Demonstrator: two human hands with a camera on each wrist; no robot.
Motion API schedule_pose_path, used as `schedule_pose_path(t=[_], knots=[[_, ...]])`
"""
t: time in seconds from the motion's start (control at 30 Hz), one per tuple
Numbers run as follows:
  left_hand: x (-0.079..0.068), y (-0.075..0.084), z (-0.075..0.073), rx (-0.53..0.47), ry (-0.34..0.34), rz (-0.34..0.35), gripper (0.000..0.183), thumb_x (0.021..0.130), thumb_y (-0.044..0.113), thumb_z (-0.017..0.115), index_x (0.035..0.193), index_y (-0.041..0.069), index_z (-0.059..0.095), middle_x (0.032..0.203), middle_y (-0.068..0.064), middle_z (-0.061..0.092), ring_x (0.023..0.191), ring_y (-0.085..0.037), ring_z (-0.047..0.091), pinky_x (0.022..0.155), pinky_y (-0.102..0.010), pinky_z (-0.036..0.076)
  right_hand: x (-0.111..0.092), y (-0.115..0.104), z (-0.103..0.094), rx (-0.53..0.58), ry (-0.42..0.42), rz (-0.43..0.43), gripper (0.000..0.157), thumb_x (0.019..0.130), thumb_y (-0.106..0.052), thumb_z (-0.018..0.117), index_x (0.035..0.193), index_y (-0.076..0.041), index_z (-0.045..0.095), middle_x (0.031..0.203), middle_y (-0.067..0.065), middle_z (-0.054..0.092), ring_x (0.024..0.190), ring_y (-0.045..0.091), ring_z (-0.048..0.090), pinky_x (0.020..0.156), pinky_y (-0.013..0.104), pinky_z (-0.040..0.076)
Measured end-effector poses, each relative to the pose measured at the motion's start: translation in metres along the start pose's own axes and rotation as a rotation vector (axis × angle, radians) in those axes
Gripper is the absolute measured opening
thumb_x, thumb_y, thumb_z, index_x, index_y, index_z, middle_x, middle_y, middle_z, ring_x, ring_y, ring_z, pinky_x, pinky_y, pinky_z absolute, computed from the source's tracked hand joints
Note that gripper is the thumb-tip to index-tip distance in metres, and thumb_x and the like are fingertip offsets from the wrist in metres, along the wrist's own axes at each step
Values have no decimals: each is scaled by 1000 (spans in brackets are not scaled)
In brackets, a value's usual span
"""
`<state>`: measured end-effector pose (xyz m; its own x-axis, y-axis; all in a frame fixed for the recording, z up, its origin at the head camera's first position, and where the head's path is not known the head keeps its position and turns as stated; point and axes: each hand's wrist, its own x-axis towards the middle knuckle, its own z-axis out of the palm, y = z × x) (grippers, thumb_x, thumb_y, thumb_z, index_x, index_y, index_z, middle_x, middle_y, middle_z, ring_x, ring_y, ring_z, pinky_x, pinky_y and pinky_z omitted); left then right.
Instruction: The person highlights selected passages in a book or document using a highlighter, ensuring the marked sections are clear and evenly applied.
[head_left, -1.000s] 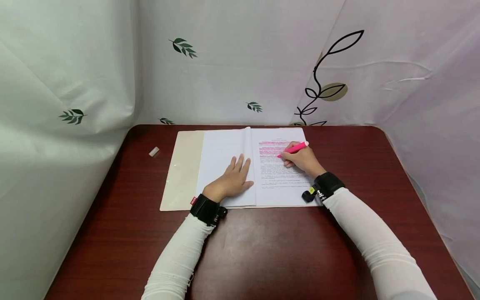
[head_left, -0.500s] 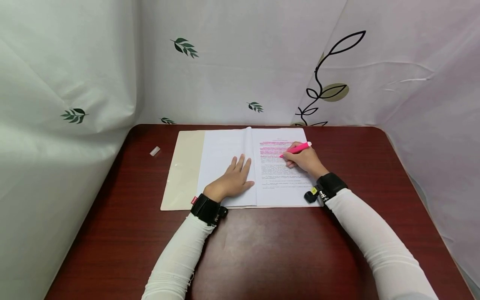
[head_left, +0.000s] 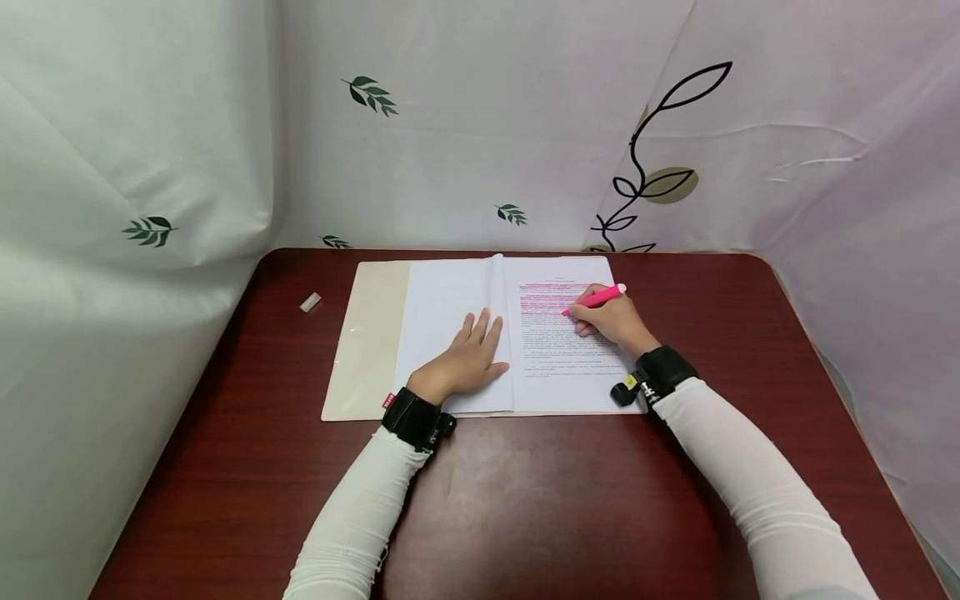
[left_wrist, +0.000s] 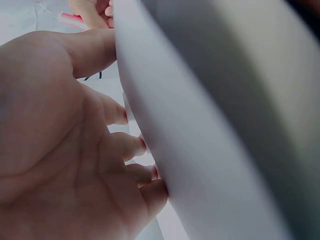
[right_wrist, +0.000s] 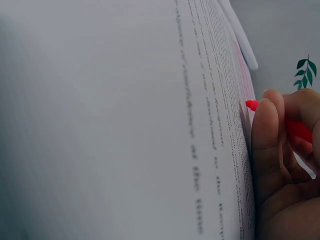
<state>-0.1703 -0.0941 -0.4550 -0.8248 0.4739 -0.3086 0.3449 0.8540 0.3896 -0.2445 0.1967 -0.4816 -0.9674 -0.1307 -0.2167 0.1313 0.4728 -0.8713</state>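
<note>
Since the earlier frames, the right hand (head_left: 611, 318) and its pink highlighter (head_left: 600, 297) have slid slightly rightward along a line of print; the left hand (head_left: 467, 360) stays put. Thumb and fingers of the right hand pinch the highlighter, which slants with its tip low toward the printed page (head_left: 566, 396) and its white end up to the right. That hand hides some of the text, below rows marked pink; its black wrist strap (head_left: 660, 371), with a small camera (head_left: 624, 392), overhangs the page's lower right corner. Flat on the blank-looking left page (head_left: 442, 304), the left hand lies with fingers straight and spread, thumb near the fold, holding nothing. Both forearms, in white sleeves (head_left: 360, 517), reach in from the near side, angled toward each other. Beyond the left page a cream cover (head_left: 367, 333) lies open, and farther left a small white block (head_left: 310, 302) rests on the reddish-brown table (head_left: 525, 500). Behind hangs a pale curtain (head_left: 465, 142) with leaf prints.
</note>
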Motion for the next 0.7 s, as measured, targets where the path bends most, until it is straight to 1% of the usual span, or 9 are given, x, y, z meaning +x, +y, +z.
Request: schedule_pose_path(t=[0.23, 0.47, 0.7], knots=[[-1, 0, 0, 2, -5, -2, 80, 109, 40, 47, 165, 3, 4, 172, -23, -9, 159, -43, -10, 130, -53, 9, -1, 0, -2, -24, 3, 5, 31, 93, -31, 78, 103, -6, 64, 77, 5, 73, 61, 10, 69, 66, 20, 60], [0, -1, 1, 8, -4, -2, 80, 109, 40, 47, 165, 3, 4, 172, -23, -9, 159, -42, -11, 130, -51, 7, -3, -1, -5, 9, 3, -9, 29, 93, -28, 78, 103, -4, 65, 77, 5, 72, 61, 9, 68, 65, 21, 60], [0, 1, 0, 6, -2, -2, 81, 109, 40, 48, 165, 2, 4, 172, -23, -9, 159, -42, -11, 130, -50, 4, -4, 2, -10, -1, 7, 2, 33, 93, -31, 79, 103, -3, 65, 75, 3, 72, 61, 8, 68, 65, 20, 60]])
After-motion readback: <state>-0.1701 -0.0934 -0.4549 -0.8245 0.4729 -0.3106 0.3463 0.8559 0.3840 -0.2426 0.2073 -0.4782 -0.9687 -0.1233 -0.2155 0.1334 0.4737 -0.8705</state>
